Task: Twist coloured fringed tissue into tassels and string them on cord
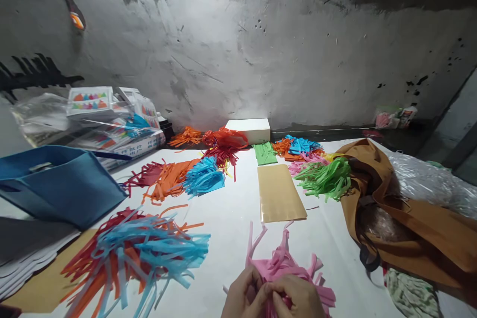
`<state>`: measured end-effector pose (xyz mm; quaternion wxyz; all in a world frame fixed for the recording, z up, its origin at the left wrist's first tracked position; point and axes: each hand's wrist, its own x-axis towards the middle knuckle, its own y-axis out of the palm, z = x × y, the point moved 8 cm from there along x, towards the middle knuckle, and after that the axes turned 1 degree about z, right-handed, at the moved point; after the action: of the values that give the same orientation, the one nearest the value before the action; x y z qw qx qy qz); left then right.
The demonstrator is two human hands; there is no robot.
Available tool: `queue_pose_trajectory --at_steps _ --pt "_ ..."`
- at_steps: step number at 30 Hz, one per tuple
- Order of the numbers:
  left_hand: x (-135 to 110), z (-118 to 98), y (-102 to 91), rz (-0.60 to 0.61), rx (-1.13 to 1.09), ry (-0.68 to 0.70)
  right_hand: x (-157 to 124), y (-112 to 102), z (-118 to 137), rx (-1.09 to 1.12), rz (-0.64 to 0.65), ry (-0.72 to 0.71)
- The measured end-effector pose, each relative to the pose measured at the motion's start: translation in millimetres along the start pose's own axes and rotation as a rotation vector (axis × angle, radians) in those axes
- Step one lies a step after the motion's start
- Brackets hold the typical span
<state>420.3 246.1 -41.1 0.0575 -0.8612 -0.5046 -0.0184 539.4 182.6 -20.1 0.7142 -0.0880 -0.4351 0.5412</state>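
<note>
Pink tissue-paper fringe (280,262) lies spread at the table's near edge, its cut strips fanning away from me. My left hand (244,293) pinches the fringe with thumb and forefinger. Close against it, my right hand (298,295) is closed on the same pink paper, and the fingertips of both hands meet. What lies right between the fingertips is mostly hidden. To the left sits a large pile of blue, orange and red fringe (149,246). Straight ahead of the hands is a tan paper sheet (281,194).
Smaller fringe bundles, orange (173,179), blue (204,176) and green (324,176), lie farther back. A blue fabric bin (63,189) and bagged packets (91,102) stand left. A brown cloth bag (406,228) fills the right side. A white box (249,130) stands by the wall.
</note>
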Motion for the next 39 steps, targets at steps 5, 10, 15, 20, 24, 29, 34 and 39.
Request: queue_pose_trajectory --at_steps 5,10,15,20,24,29,34,39 --pt "2 -12 -2.2 0.010 0.091 0.030 9 4 -15 0.332 0.127 0.266" --pt "0 -17 -4.1 0.053 0.159 0.125 16 5 -15 0.647 0.192 0.378" --pt "-4 -13 -2.7 0.069 0.151 0.186 15 -1 -13 0.698 0.170 0.452" --pt "-8 -17 2.3 0.095 0.167 0.175 13 -17 -1 0.392 0.083 0.288" --pt "-10 -19 3.8 0.114 0.157 0.187 12 -37 39 0.043 -0.096 -0.169" --pt "-9 -20 1.5 0.092 0.145 0.195 13 -41 56 -0.117 -0.066 -0.278" --pt "-7 -18 1.4 0.084 0.180 0.200 9 -27 44 -0.166 -0.011 -0.290" --pt "-7 -21 3.5 0.087 0.251 0.215 4 -20 33 -0.150 -0.018 -0.332"
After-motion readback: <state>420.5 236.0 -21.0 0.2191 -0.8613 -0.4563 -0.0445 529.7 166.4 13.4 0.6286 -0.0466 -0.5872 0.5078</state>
